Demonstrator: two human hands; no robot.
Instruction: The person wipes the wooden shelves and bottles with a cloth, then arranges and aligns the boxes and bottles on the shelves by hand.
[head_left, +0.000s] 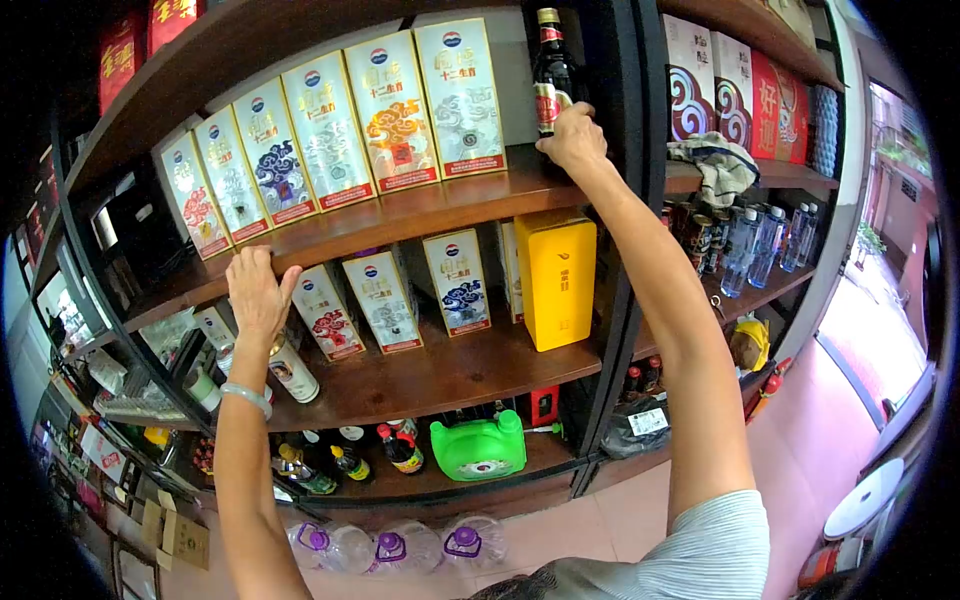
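Observation:
On the upper wooden shelf [400, 217] a dark bottle [556, 70] with a red label stands upright at the right end. My right hand [575, 138] is closed around its lower part, with the arm stretched up. To its left, several white boxes [460, 100] with coloured cloud patterns stand in a row. My left hand [258, 290] rests on the front edge of the same shelf, fingers over the edge and thumb apart, holding nothing. Just below it a white bottle [293, 372] stands on the shelf beneath.
The lower shelf bears more white boxes [380, 300] and a yellow box [560, 280]. Below are a green jug [478, 446] and dark bottles. Large clear bottles [405, 546] stand on the floor. At the right are water bottles [738, 252] and a cloth [722, 170].

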